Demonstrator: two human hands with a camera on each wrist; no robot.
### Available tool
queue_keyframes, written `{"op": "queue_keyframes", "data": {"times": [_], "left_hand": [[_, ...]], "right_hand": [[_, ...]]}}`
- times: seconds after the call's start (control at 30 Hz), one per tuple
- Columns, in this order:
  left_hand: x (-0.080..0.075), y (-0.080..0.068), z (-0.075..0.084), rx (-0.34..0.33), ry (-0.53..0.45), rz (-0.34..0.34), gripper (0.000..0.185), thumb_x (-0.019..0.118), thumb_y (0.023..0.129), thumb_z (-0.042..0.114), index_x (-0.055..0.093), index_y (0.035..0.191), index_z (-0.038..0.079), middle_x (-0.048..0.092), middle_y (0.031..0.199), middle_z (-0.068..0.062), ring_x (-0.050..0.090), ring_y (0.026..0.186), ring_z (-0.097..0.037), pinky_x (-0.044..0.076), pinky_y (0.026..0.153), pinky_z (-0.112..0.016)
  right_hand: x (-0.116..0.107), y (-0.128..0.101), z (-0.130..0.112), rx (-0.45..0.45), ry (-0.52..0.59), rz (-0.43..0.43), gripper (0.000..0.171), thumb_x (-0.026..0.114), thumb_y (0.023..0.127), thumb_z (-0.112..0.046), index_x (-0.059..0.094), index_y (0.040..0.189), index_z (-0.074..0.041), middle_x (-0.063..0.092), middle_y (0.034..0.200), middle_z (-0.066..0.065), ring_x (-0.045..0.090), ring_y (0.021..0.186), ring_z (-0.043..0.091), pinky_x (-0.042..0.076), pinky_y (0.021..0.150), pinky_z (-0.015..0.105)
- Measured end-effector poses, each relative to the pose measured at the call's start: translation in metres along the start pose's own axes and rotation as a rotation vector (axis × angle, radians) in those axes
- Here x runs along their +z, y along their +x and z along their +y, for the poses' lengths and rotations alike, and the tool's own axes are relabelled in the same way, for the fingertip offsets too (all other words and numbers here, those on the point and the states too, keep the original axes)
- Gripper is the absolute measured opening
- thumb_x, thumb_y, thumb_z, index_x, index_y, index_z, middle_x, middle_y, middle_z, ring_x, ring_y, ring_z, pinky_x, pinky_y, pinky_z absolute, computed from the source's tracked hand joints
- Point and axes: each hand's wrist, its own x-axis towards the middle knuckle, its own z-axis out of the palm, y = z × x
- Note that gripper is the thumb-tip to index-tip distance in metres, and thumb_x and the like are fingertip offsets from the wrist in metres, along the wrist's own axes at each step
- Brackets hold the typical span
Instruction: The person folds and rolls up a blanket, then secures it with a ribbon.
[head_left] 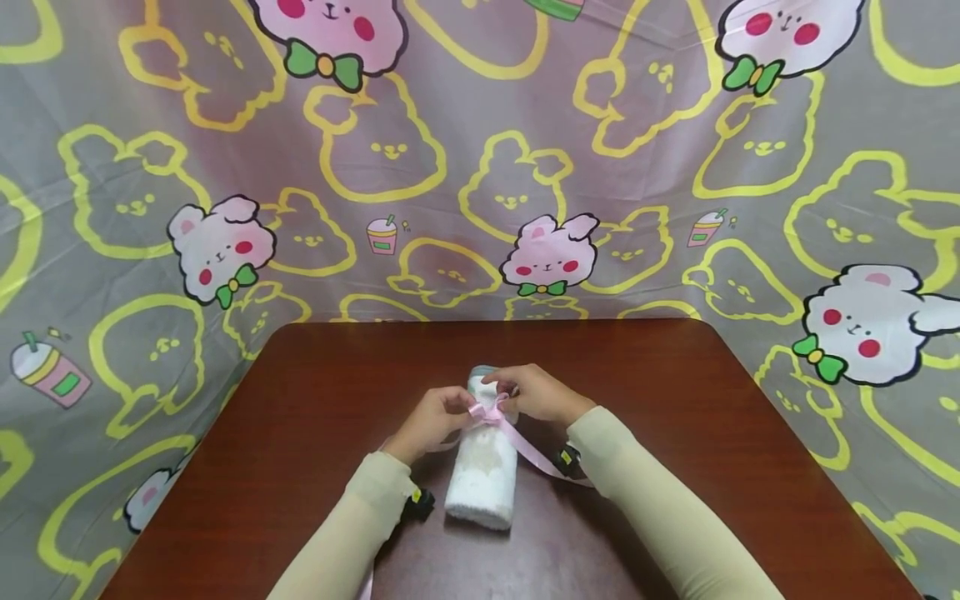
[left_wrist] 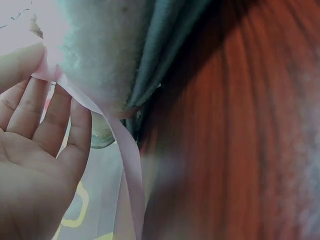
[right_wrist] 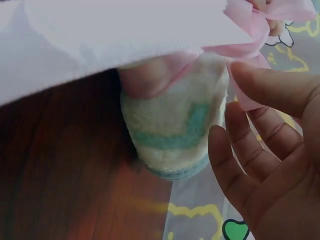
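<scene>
A rolled white fluffy towel (head_left: 483,487) with a grey-blue edge lies lengthwise on the table, its near end toward me. Pink ribbon (head_left: 528,450) goes around its upper part and forms a bow (head_left: 489,413) on top. From the left, my left hand (head_left: 431,421) pinches one loop between thumb and fingertips; its wrist view shows a ribbon tail (left_wrist: 131,165) hanging past the fingers. On the other side my right hand (head_left: 543,395) pinches the ribbon. Teal patterning shows on the towel (right_wrist: 172,117) in the right wrist view, where a blurred pale surface covers the upper left.
The brown wooden table (head_left: 300,467) has rounded far corners. Behind it hangs a grey cloth (head_left: 450,200) printed with cartoon animals, reaching around both sides. A dark wrist device (head_left: 567,460) sits under the right cuff, another (head_left: 418,505) under the left.
</scene>
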Motion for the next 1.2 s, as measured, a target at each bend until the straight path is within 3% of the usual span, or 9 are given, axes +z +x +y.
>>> {"op": "queue_keyframes", "data": {"times": [0.1, 0.27, 0.37, 0.57, 0.7, 0.87, 1.07, 1.2], "left_hand": [[-0.001, -0.001, 0.0, 0.015, -0.014, -0.005, 0.01, 0.076, 0.084, 0.012, 0.069, 0.092, 0.011, 0.068, 0.097, -0.007, 0.06, 0.079, -0.023, 0.053, 0.057, -0.041], [-0.002, 0.001, 0.002, 0.118, 0.003, 0.007, 0.01, 0.072, 0.085, 0.002, 0.067, 0.091, 0.009, 0.068, 0.093, -0.007, 0.06, 0.082, -0.021, 0.053, 0.064, -0.04], [-0.003, 0.002, 0.002, 0.159, -0.019, 0.018, 0.011, 0.069, 0.085, -0.003, 0.064, 0.091, 0.004, 0.068, 0.09, -0.009, 0.061, 0.081, -0.021, 0.053, 0.066, -0.04], [-0.003, 0.003, 0.004, 0.127, -0.097, 0.016, 0.012, 0.07, 0.088, 0.004, 0.061, 0.095, 0.002, 0.07, 0.091, -0.01, 0.064, 0.08, -0.021, 0.053, 0.069, -0.048], [-0.005, 0.003, 0.006, 0.149, -0.063, 0.019, 0.012, 0.072, 0.088, 0.005, 0.065, 0.095, 0.001, 0.07, 0.093, -0.009, 0.064, 0.084, -0.019, 0.053, 0.076, -0.048], [-0.008, 0.003, 0.012, 0.226, -0.01, 0.029, 0.01, 0.072, 0.086, -0.001, 0.068, 0.095, -0.003, 0.068, 0.09, -0.008, 0.062, 0.085, -0.018, 0.052, 0.08, -0.049], [-0.007, 0.001, 0.018, 0.217, -0.051, 0.022, 0.01, 0.073, 0.084, -0.002, 0.07, 0.093, -0.003, 0.068, 0.086, -0.006, 0.063, 0.08, -0.017, 0.05, 0.08, -0.057], [-0.007, -0.002, 0.018, 0.215, -0.071, 0.019, 0.01, 0.074, 0.085, 0.002, 0.071, 0.093, -0.002, 0.07, 0.088, -0.01, 0.065, 0.082, -0.027, 0.05, 0.079, -0.057]], "right_hand": [[-0.003, -0.002, 0.0, -0.023, -0.049, 0.035, 0.027, 0.074, 0.085, -0.005, 0.072, 0.111, -0.011, 0.063, 0.088, -0.007, 0.057, 0.081, 0.011, 0.051, 0.069, 0.027], [-0.012, -0.004, -0.005, -0.088, -0.116, 0.066, 0.008, 0.072, 0.089, -0.01, 0.074, 0.095, -0.014, 0.063, 0.089, -0.009, 0.057, 0.082, 0.009, 0.05, 0.072, 0.026], [-0.016, -0.006, -0.01, -0.089, -0.108, 0.058, 0.007, 0.07, 0.09, -0.01, 0.073, 0.095, -0.014, 0.063, 0.087, -0.01, 0.057, 0.079, 0.009, 0.05, 0.069, 0.026], [-0.017, -0.015, -0.014, -0.082, -0.109, 0.074, 0.009, 0.072, 0.089, -0.011, 0.073, 0.096, -0.016, 0.065, 0.081, -0.012, 0.057, 0.071, 0.007, 0.05, 0.063, 0.025], [-0.017, -0.023, -0.016, -0.087, -0.068, 0.125, 0.008, 0.075, 0.087, -0.013, 0.073, 0.094, -0.017, 0.066, 0.079, -0.012, 0.058, 0.07, 0.006, 0.051, 0.063, 0.026], [-0.018, -0.03, -0.023, -0.084, -0.03, 0.198, 0.007, 0.076, 0.086, -0.016, 0.073, 0.091, -0.019, 0.066, 0.079, -0.014, 0.06, 0.072, 0.006, 0.051, 0.065, 0.027], [-0.022, -0.038, -0.028, -0.048, -0.001, 0.231, 0.007, 0.075, 0.087, -0.019, 0.074, 0.094, -0.02, 0.066, 0.082, -0.013, 0.06, 0.074, 0.009, 0.052, 0.066, 0.028], [-0.022, -0.045, -0.024, -0.014, 0.023, 0.255, 0.009, 0.077, 0.085, -0.019, 0.074, 0.093, -0.02, 0.067, 0.083, -0.012, 0.06, 0.073, 0.011, 0.053, 0.065, 0.029]]}}
